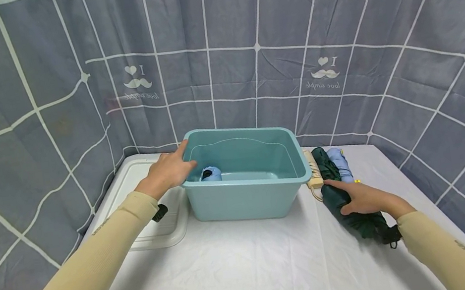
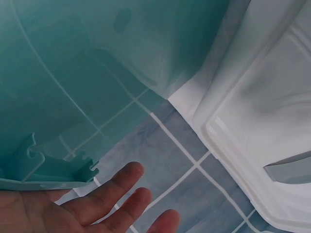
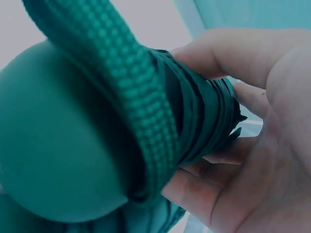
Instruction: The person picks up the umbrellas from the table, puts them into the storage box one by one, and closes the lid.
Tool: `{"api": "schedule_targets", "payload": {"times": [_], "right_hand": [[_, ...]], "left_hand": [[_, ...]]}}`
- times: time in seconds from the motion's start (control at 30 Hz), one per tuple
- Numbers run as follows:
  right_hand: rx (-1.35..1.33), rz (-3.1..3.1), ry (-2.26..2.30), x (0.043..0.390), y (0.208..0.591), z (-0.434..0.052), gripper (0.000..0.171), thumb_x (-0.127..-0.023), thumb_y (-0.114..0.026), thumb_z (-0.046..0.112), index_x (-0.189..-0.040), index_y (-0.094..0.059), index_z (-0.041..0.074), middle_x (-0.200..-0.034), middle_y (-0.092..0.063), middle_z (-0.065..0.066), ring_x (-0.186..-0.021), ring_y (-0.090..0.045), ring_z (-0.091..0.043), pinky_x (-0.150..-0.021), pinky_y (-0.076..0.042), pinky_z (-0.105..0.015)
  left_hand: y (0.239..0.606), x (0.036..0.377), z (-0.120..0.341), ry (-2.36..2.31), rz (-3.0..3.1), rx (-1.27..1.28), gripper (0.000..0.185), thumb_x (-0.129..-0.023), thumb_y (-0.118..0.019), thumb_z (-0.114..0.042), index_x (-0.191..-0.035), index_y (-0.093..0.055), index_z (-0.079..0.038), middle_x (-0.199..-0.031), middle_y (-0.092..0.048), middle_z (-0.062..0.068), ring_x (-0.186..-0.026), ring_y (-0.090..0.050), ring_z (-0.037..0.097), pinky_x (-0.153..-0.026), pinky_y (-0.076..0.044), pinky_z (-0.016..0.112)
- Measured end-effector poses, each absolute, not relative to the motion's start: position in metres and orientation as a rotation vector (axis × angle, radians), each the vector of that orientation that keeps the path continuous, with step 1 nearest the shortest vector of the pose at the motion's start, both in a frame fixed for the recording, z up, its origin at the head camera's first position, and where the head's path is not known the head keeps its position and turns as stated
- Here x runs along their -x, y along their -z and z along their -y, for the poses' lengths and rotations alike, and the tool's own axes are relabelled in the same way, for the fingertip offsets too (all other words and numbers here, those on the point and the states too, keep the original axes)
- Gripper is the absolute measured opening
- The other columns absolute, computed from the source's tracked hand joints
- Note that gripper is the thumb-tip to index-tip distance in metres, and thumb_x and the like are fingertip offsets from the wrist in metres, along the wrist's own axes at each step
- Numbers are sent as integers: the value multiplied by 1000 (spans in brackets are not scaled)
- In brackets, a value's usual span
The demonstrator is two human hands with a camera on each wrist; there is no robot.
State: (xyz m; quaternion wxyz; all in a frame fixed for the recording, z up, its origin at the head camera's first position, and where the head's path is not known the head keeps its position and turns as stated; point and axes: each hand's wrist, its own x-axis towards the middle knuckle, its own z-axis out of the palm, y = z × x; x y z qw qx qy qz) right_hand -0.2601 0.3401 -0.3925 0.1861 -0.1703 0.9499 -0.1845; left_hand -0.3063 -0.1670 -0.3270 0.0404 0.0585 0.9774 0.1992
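A teal plastic tub [image 1: 249, 197] stands on the white-covered table, with a light blue folded umbrella [image 1: 211, 174] lying inside it. My left hand [image 1: 168, 170] rests on the tub's left rim [image 2: 48, 182], fingers [image 2: 116, 187] straight. To the right of the tub lie a dark green folded umbrella [image 1: 350, 207], a light blue one [image 1: 340, 165] and a cream one [image 1: 314, 171]. My right hand [image 1: 364, 198] curls round the dark green umbrella [image 3: 194, 121]; its round handle [image 3: 53, 141] and woven strap [image 3: 121, 82] fill the right wrist view.
A clear white lid [image 1: 150, 197] lies flat left of the tub, under my left forearm. A grey curtain [image 1: 243, 38] with a white grid closes off the back and both sides. The white cloth [image 1: 251, 272] spreads toward me.
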Motion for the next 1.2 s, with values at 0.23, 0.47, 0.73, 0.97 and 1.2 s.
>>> {"api": "schedule_targets", "payload": {"times": [0.23, 0.47, 0.73, 0.97, 1.2], "right_hand": [[536, -2735, 461, 266, 383, -344, 90, -86, -76, 18, -161, -26, 15, -147, -47, -27, -104, -51, -28, -84, -45, -45], [602, -2747, 545, 268, 368, -342, 90, -85, -76, 15, -160, -27, 13, -132, -54, -23, -95, -50, -25, -76, -41, -38], [638, -2752, 590, 270, 353, -339, 91, -86, -75, 16, -161, -25, 13, -155, -38, -28, -118, -48, -32, -88, -45, -44], [669, -2804, 600, 273, 336, -336, 94, -85, -78, 19, -162, -24, 22, -150, -45, -21, -112, -50, -28, -88, -44, -42], [701, -2827, 599, 274, 316, -331, 92, -87, -77, 16, -162, -24, 21, -156, -40, -20, -118, -51, -29, -93, -44, -49]], "left_hand": [[327, 306, 167, -610, -2991, -180, 79, -100, -41, -49, -164, -1, -25, -159, -36, 23, -144, -33, 46, -83, -48, 55], [327, 306, 167, -619, -2993, -181, 79, -100, -41, -49, -164, -1, -26, -159, -35, 23, -145, -32, 46, -88, -47, 58], [327, 306, 167, -613, -2998, -176, 79, -100, -40, -49, -164, -2, -25, -159, -36, 24, -145, -33, 46, -84, -48, 55], [327, 305, 167, -625, -2995, -172, 78, -100, -40, -49, -164, -2, -25, -160, -34, 24, -146, -31, 46, -90, -47, 59], [327, 305, 168, -626, -2995, -183, 78, -101, -40, -48, -164, -2, -24, -160, -34, 24, -146, -30, 46, -93, -45, 61]]}}
